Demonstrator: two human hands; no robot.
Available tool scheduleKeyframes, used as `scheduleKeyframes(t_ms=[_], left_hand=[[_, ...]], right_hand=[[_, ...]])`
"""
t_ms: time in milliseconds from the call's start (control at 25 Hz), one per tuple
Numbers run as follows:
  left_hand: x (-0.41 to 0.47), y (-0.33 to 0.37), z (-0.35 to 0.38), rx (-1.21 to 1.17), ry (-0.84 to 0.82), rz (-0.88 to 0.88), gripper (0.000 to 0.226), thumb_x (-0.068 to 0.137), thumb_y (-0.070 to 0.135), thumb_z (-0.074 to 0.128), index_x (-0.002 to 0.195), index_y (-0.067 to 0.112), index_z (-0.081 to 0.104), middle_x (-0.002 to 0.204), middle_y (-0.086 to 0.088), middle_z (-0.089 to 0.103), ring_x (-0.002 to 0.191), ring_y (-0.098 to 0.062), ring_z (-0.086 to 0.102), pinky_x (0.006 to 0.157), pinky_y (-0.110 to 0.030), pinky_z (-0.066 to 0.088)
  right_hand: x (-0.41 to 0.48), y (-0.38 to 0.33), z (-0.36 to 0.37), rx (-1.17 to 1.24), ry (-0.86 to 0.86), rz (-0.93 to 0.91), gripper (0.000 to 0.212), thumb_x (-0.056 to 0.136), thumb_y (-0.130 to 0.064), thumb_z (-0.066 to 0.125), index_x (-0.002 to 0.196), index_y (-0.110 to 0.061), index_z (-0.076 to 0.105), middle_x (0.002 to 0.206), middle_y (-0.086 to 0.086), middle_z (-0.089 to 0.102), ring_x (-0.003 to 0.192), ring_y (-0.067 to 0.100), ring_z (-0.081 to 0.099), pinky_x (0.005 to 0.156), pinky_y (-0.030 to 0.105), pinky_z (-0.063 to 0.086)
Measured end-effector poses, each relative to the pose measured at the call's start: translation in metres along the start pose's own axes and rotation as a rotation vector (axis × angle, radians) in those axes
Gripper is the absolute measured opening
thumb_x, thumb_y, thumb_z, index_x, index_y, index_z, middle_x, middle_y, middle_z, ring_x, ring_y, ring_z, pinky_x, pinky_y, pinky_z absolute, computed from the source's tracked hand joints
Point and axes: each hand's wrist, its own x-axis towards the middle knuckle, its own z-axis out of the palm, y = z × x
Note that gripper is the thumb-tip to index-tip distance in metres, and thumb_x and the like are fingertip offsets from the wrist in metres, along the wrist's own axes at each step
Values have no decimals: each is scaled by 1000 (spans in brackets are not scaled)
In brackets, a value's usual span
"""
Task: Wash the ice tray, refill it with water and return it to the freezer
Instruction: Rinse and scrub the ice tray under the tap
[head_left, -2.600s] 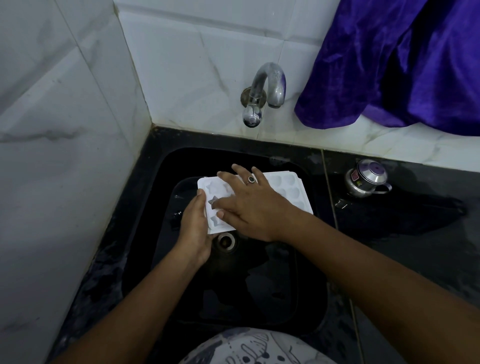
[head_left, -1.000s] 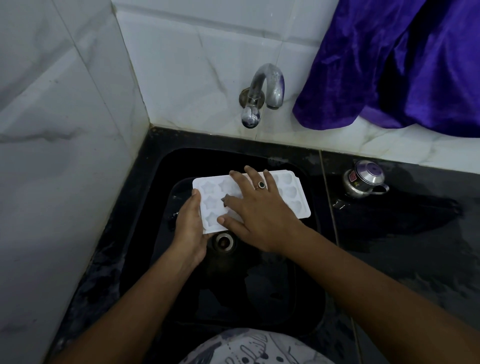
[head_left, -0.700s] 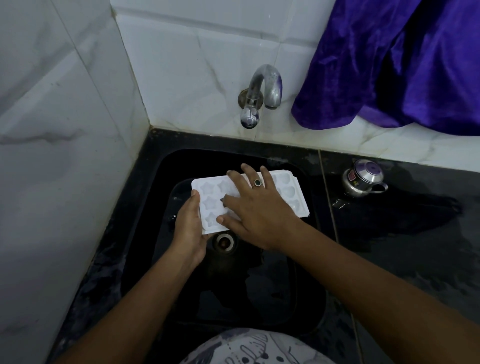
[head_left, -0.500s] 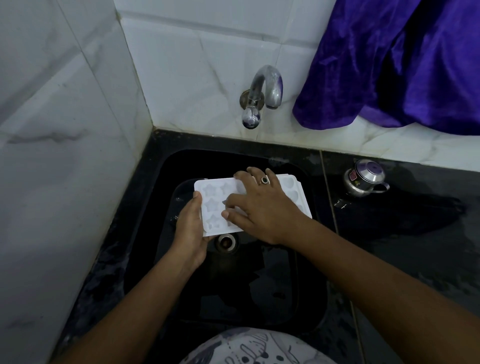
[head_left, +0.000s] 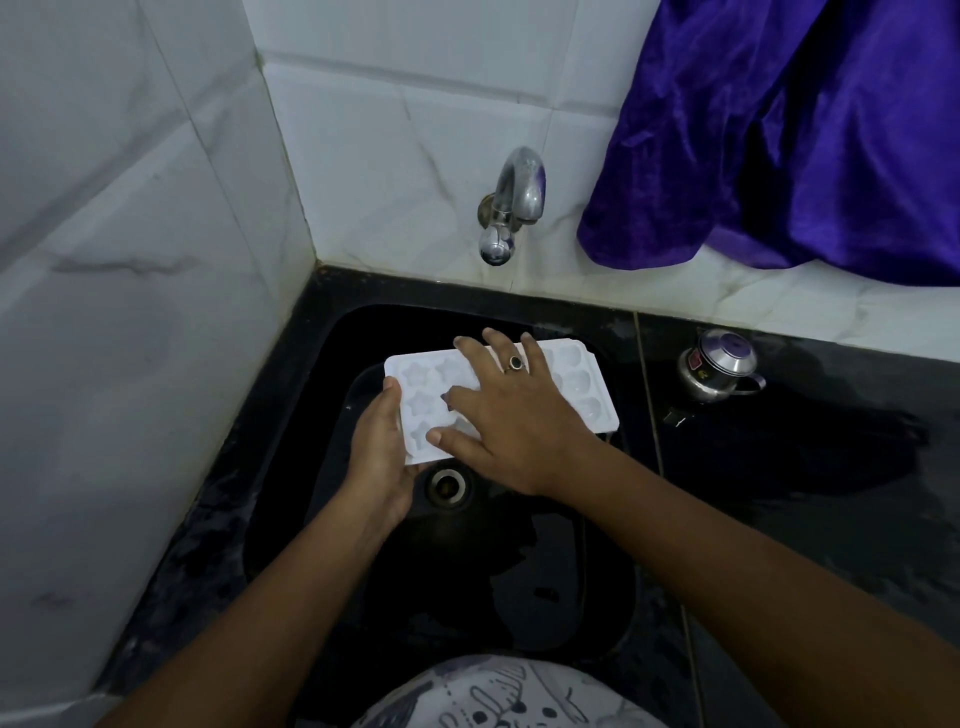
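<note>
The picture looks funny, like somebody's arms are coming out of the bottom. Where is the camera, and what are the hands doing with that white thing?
The camera sits on the person's head and looks down, so you see their own two arms reaching forward, as if they were yours. There is only this one view.

The white thing is an ice tray with little star-shaped and rounded cups. The left hand holds its left end. The right hand, which wears a ring, lies flat on top with fingers spread, probably rubbing it clean.

The tray is held over a black sink, just above the round drain. A shiny tap sticks out of the white tiled wall; no water can be seen running. On the dark counter to the right stands a small metal pot, and a purple cloth hangs above it.
</note>
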Motion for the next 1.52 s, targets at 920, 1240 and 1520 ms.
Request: scheduleKeyframes(t_ms=[920,1240,1520], left_hand=[[-33,-36,24,17,99,49,49,113,48,37,117,16,74,109,-11,82,90,-25,81,75,-37,63],[-25,-34,23,17,118,36,49,113,49,37,120,17,73,111,-10,82,95,-26,81,84,-42,60],[-16,-28,11,17,145,44,51,113,50,36,122,17,72,111,-8,82,97,-27,81,70,-36,64]], right_hand=[[-31,33,2,28,3,-126,49,101,-66,36,125,-38,68,166,8,29,155,36,17,124,63,5],[-20,37,4,-2,-6,-154,52,102,-66,32,124,-37,68,165,8,30,155,36,18,123,65,7],[-22,49,8,142,-40,-208,57,101,-68,33,146,-38,54,171,8,20,158,33,9,126,59,7]])
